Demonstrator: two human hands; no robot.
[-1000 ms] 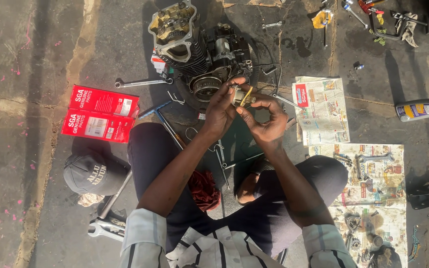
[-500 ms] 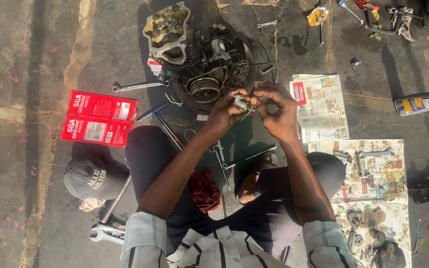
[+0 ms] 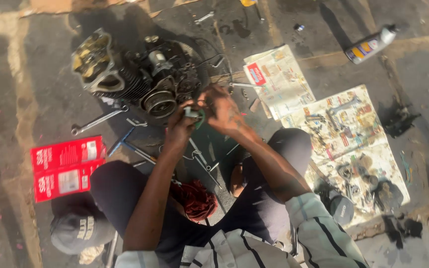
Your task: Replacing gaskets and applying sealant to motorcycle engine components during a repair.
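On the concrete floor (image 3: 35, 94), between the knees of a seated person, both hands meet just in front of a motorcycle engine (image 3: 140, 79). The left hand (image 3: 180, 124) has its fingers curled closed around a small metal part (image 3: 192, 113) with a bit of green on it (it is too small to tell exactly what it is), and the right hand (image 3: 223, 110) pinches the same part from the other side, its fingers bent and pressed together. So the small part sits between the two hands, close to the round opening of the engine but not touching it, as far as I can see. Left of the engine lies a long wrench (image 3: 98, 120), and below it a red open box (image 3: 67, 167). A grey cap (image 3: 78, 229) lies near the left knee, and a dark red rag (image 3: 194, 198) rests on the lap. To the right, two sheets of newspaper (image 3: 346, 149) are spread out, the nearer one covered with oily small parts. A spray can (image 3: 371, 43) lies further away, well apart from the hands.
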